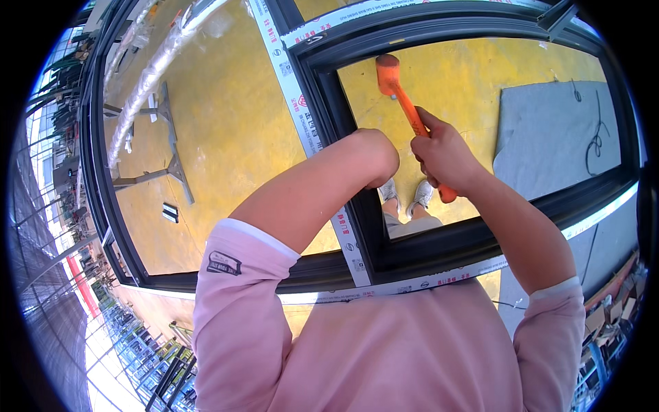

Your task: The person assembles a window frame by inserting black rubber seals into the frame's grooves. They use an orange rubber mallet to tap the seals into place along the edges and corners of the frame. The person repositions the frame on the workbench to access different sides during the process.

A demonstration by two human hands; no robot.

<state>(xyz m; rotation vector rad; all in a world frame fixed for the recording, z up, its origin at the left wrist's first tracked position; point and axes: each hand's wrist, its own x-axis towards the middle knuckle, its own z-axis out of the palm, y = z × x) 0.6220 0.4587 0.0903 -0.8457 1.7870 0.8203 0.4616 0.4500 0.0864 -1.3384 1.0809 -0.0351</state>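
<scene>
My right hand (445, 154) is wrapped round the handle of an orange mallet (405, 103). Its head, with a dark reddish face, points away from me and hangs over the opening of a black window frame (336, 113). My left forearm crosses the bar that divides the frame. Just past that bar my left hand (376, 156) is curled, its fingers bent down out of sight; what they hold, if anything, is hidden. White printed protective film (295, 103) covers strips of the frame.
Below lies a yellow floor (226, 151), with my shoes (420, 196) seen through the opening. A grey sheet (535, 137) with a dark cord (596, 141) lies at right. Metal support legs (171, 147) and a plastic-wrapped length (154, 75) are at left, near a small dark piece (170, 213).
</scene>
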